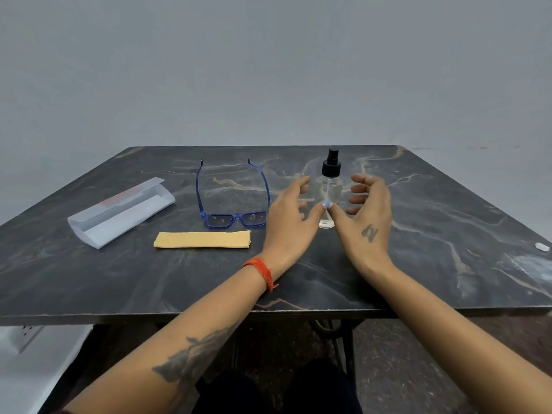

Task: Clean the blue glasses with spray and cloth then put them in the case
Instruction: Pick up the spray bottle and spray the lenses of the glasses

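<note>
A: Entry, worktop (418, 234) layout?

B: Dark marbled top. Blue glasses (233, 201) lie near the middle toward the far edge, arms unfolded and pointing at the far edge, lenses facing the near edge. Yellow cloth (202, 239) lies flat just nearer than the glasses. White case (119, 212), lid open, sits toward the left edge, set at a slant.

A: Spray?

B: Clear spray bottle (330, 189), black pump top, stands upright right of the glasses.

A: Hands?

B: Left hand (291, 218) and right hand (366, 216) flank the bottle, fingers loosely curled inward, thumbs meeting in front of it. Cannot tell whether any finger touches the bottle. Orange band (263, 271) on the left wrist.
</note>
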Demonstrator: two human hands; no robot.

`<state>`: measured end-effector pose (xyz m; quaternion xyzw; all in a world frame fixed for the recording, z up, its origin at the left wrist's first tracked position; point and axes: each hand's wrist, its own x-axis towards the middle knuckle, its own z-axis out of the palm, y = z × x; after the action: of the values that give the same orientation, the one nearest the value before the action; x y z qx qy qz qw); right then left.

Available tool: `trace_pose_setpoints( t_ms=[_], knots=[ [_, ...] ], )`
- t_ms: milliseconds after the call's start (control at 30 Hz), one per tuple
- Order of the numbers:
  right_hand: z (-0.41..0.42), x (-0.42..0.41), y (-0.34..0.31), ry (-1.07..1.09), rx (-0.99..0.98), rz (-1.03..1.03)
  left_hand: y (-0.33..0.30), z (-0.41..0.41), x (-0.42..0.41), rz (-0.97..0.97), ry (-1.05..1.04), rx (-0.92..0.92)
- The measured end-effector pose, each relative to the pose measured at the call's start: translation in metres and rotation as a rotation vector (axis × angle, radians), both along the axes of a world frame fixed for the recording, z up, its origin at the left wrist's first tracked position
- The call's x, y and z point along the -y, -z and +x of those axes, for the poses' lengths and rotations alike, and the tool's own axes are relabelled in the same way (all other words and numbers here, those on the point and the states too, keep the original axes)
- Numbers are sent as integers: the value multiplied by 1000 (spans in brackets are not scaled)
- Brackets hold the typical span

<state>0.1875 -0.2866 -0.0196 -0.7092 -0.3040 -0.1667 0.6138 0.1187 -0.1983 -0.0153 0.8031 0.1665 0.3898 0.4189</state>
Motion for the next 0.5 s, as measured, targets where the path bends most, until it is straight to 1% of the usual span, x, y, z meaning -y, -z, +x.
trace_pose_setpoints(
  t_ms=[133, 200, 300, 400, 467, 500],
  knots=[
    [-23, -9, -8, -62, 158, 161, -7, -19, 0, 105, 3, 188],
    [-33, -17, -13, -116, 214, 207, -11, -31, -3, 217, -21, 276],
    [-45, -31, -17, -202, 276, 210, -17, -49, -16, 425, -89, 399],
    [-52, -46, -19, -266, 252, 193, -21, -66, -36, 577, -205, 510],
    [-53, -56, -18, -289, 204, 143, -23, -76, -54, 614, -297, 539],
    [-52, -61, -16, -291, 171, 101, -23, -82, -66, 614, -338, 525]
  ],
)
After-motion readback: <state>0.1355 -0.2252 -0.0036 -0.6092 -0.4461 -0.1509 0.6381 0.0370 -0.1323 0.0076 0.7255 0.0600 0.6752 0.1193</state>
